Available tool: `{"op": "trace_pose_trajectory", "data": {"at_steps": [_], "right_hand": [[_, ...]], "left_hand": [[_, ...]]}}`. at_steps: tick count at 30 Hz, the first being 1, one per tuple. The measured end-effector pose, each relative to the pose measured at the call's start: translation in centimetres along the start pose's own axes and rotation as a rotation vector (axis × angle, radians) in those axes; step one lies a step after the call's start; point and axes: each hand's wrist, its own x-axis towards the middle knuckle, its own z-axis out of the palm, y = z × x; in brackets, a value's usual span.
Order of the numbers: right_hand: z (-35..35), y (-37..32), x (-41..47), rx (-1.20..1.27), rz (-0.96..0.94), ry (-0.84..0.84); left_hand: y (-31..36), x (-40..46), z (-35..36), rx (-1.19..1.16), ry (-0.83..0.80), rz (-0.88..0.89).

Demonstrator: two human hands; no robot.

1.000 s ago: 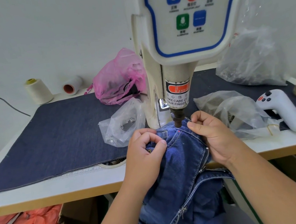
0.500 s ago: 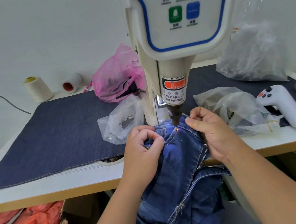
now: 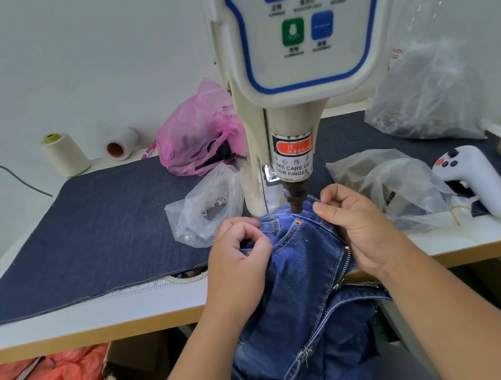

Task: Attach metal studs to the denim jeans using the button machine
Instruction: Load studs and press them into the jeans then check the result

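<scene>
Right now both your hands pinch the jeans (image 3: 303,265), which drape off the worktop (image 3: 100,318) edge with the waistband under the machine (image 3: 293,165) punch. Your left hand (image 3: 235,255) curls round a fold at the pocket edge; your right hand (image 3: 355,223) nips the waistband just beside the punch. A stud (image 3: 297,222) sits just in front of the punch tip. Denim is soft, fairly heavy and likely to sag and drag, so hold it taut on both sides, fingertips clear of the punch.

Both forearms bare; no sleeves, rings or watch.
</scene>
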Motion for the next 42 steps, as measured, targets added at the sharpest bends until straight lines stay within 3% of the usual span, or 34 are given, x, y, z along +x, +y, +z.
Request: {"op": "trace_pose_trajectory", "data": {"at_steps": [15,19,23,27,30,33,37,39,41,42], "right_hand": [[1.5,-1.4,-5.7,-0.002,-0.088,-0.058],[2.6,-1.8,-8.7,-0.031,-0.066,-0.093],[3.8,-2.6,-11.2,-0.006,-0.021,-0.192],[4.7,-4.1,-12.7,0.037,-0.063,-0.279],[5.1,-5.6,-13.4,0.157,-0.110,-0.367],[5.5,-7.2,-13.6,0.066,-0.209,-0.194],[6.0,-8.5,-13.8,-0.664,-0.369,0.349],[7.0,-8.3,-14.9,-0.962,-0.514,0.544],[8.1,-7.9,-16.7,-1.017,-0.597,0.497],[8.6,-7.7,-17.5,-0.971,-0.519,0.416]], "left_hand": [[1.3,-2.6,-0.3,-0.051,0.101,0.219],[1.1,-4.1,-1.2,-0.044,0.119,0.148],[1.1,-5.2,-2.7,-0.288,-0.132,-0.134],[1.8,-6.2,-4.4,-0.473,-0.453,-0.219],[2.7,-7.1,-5.3,-0.560,-0.554,-0.280],[4.8,-7.5,-5.7,-0.703,-0.493,-0.276],[8.8,-7.2,-5.6,-0.672,-0.191,-0.130],[10.6,-7.4,-5.2,-0.632,-0.110,-0.051],[12.2,-7.8,-4.6,-0.551,-0.056,0.055],[12.7,-8.1,-4.3,-0.517,-0.035,0.094]]}}
